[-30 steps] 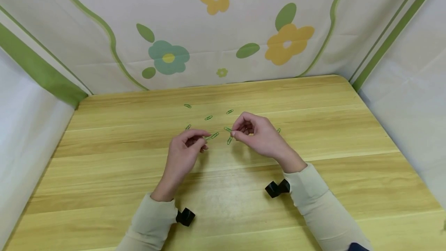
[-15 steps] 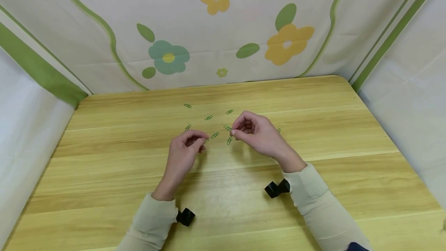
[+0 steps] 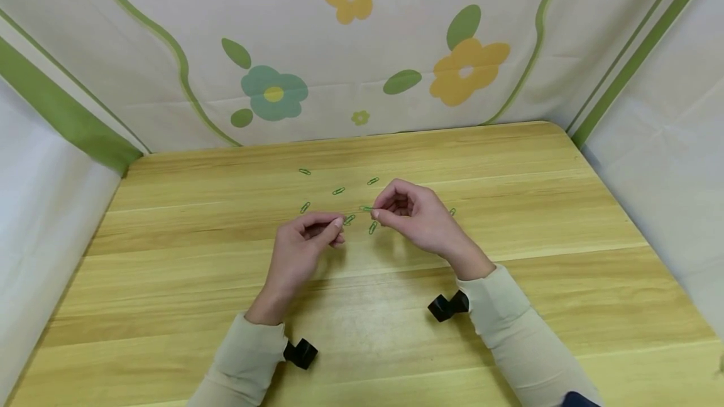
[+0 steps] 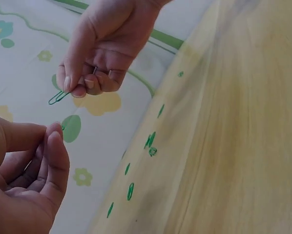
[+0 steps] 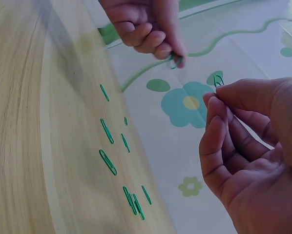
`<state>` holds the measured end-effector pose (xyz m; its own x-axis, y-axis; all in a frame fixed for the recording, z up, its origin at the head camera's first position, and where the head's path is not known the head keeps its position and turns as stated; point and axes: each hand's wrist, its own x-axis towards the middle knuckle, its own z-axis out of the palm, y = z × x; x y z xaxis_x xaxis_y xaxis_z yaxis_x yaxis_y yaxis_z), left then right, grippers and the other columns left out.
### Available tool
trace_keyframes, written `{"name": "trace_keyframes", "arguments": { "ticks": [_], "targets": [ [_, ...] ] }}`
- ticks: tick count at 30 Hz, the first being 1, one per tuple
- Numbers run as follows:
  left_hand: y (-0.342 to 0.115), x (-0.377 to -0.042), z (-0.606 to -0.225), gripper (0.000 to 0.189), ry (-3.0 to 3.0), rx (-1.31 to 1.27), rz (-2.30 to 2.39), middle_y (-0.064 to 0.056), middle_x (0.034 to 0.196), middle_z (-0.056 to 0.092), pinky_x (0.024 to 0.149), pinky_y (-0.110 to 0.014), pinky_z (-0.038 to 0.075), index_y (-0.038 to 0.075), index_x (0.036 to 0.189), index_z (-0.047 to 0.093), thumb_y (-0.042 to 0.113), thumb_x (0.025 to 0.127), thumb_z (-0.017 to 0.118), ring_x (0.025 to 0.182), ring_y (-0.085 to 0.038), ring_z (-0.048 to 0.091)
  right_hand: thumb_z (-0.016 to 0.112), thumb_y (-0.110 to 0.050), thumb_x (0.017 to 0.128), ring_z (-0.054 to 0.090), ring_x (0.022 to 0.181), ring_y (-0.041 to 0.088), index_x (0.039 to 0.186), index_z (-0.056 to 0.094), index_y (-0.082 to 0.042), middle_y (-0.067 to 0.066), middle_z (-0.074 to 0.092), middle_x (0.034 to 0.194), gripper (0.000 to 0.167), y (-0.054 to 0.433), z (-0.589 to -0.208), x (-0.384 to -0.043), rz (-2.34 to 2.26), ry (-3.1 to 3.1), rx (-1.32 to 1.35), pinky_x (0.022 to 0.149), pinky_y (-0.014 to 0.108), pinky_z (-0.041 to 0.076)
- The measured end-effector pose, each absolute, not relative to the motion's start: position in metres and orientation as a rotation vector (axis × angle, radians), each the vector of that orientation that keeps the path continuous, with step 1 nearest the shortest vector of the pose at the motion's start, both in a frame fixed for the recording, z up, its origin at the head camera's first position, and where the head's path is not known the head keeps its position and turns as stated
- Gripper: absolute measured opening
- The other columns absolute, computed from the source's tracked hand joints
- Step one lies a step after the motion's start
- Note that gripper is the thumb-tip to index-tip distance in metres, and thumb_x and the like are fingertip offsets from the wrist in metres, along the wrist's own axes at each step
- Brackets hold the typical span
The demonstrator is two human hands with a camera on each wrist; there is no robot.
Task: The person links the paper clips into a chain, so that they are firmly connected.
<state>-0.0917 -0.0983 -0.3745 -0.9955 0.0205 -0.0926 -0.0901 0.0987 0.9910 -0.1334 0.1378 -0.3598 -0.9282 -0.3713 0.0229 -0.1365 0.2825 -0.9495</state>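
My left hand (image 3: 300, 247) pinches a small green paper clip (image 5: 173, 62) between thumb and index fingertip; the fingers cover most of it. Facing it across a short gap, my right hand (image 3: 418, 218) grips another green paper clip (image 4: 57, 98) by one end, its loop pointing left toward the left hand. Both hands are raised off the wooden table, and the two clips are apart. Beneath them a loose paper clip (image 3: 349, 220) lies close to the left fingertips, and a second loose clip (image 3: 372, 228) lies below the right fingertips.
More green paper clips are scattered on the wooden table (image 3: 362, 344), among them a far-left clip (image 3: 305, 171), a middle clip (image 3: 339, 191) and one clip (image 3: 452, 211) behind the right wrist. A flowered white curtain (image 3: 362, 49) hangs along the far edge.
My left hand first drew back a little to the left, then moved right toward the right hand. The right hand's clip has shifted slightly left and turned more level.
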Motion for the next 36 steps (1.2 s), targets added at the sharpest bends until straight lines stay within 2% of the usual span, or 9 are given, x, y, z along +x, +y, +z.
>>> {"name": "trace_keyframes", "arguments": {
  "ticks": [3,7,10,14,17,21,27,30,36],
  "targets": [
    [-0.098,-0.092,-0.373,0.021,2.258,-0.066,2.104,-0.024,0.106,0.078,0.080,-0.030,0.065,-0.004,0.119,0.078,0.010,0.104,0.073,0.086,-0.019,0.076,0.076,-0.015,0.102,0.070,0.093,0.027,0.105,0.072,-0.014,0.007,0.073,0.103,0.005,0.138,-0.359,-0.133,-1.731,2.352,-0.456,0.077,0.030,0.058],
    [-0.098,-0.092,-0.372,0.020,2.266,-0.048,2.133,-0.023,0.109,0.079,0.081,-0.029,0.065,-0.001,0.119,0.078,0.012,0.104,0.072,0.097,-0.029,0.078,0.077,-0.016,0.101,0.070,0.094,0.025,0.106,0.073,-0.014,0.006,0.074,0.104,0.006,0.137,-0.358,-0.133,-1.776,2.357,-0.419,0.077,0.029,0.057],
    [-0.097,-0.092,-0.372,0.019,2.264,-0.030,2.149,-0.023,0.115,0.079,0.082,-0.031,0.066,0.000,0.118,0.079,0.012,0.105,0.072,0.101,-0.024,0.079,0.077,-0.016,0.101,0.071,0.094,0.023,0.107,0.073,-0.013,0.006,0.075,0.104,0.008,0.137,-0.359,-0.133,-1.792,2.354,-0.407,0.078,0.029,0.058],
    [-0.095,-0.092,-0.373,0.020,2.204,-0.016,2.194,-0.025,0.121,0.078,0.079,-0.035,0.067,-0.001,0.120,0.078,0.010,0.105,0.070,0.096,-0.016,0.082,0.076,-0.014,0.102,0.074,0.096,0.031,0.110,0.072,-0.010,0.010,0.076,0.106,0.010,0.136,-0.360,-0.133,-1.815,2.322,-0.404,0.086,0.039,0.063],
    [-0.095,-0.091,-0.373,0.020,2.173,-0.003,2.213,-0.025,0.119,0.078,0.074,-0.039,0.068,0.000,0.122,0.077,0.009,0.106,0.068,0.089,-0.018,0.083,0.074,-0.012,0.103,0.075,0.099,0.040,0.111,0.070,-0.007,0.016,0.078,0.107,0.011,0.135,-0.360,-0.134,-1.842,2.279,-0.400,0.091,0.050,0.063],
    [-0.093,-0.091,-0.373,0.020,2.185,0.009,2.199,-0.022,0.112,0.081,0.069,-0.039,0.067,0.001,0.122,0.076,0.010,0.106,0.069,0.084,-0.019,0.083,0.074,-0.011,0.103,0.076,0.099,0.041,0.111,0.069,-0.006,0.016,0.079,0.107,0.010,0.134,-0.360,-0.133,-1.859,2.253,-0.394,0.093,0.056,0.062],
    [-0.090,-0.090,-0.374,0.017,2.210,-0.020,2.174,-0.019,0.109,0.082,0.067,-0.036,0.066,-0.002,0.119,0.074,0.009,0.105,0.070,0.082,-0.017,0.082,0.075,-0.011,0.101,0.073,0.101,0.049,0.109,0.069,-0.008,0.016,0.077,0.106,0.010,0.133,-0.360,-0.132,-1.868,2.254,-0.392,0.092,0.054,0.062],
    [-0.089,-0.090,-0.374,0.015,2.218,-0.029,2.164,-0.019,0.108,0.082,0.066,-0.035,0.066,-0.002,0.117,0.071,0.008,0.106,0.068,0.081,-0.017,0.082,0.076,-0.011,0.101,0.071,0.101,0.050,0.108,0.070,-0.009,0.012,0.076,0.104,0.010,0.133,-0.360,-0.131,-1.875,2.264,-0.396,0.089,0.047,0.063],
    [-0.084,-0.088,-0.374,0.010,2.244,-0.027,2.151,-0.019,0.105,0.082,0.061,-0.032,0.063,0.003,0.115,0.065,0.010,0.108,0.065,0.078,-0.016,0.080,0.079,-0.011,0.098,0.073,0.093,0.029,0.106,0.073,-0.008,0.009,0.076,0.103,0.011,0.132,-0.359,-0.131,-1.897,2.308,-0.401,0.080,0.030,0.061]
  ]
}}
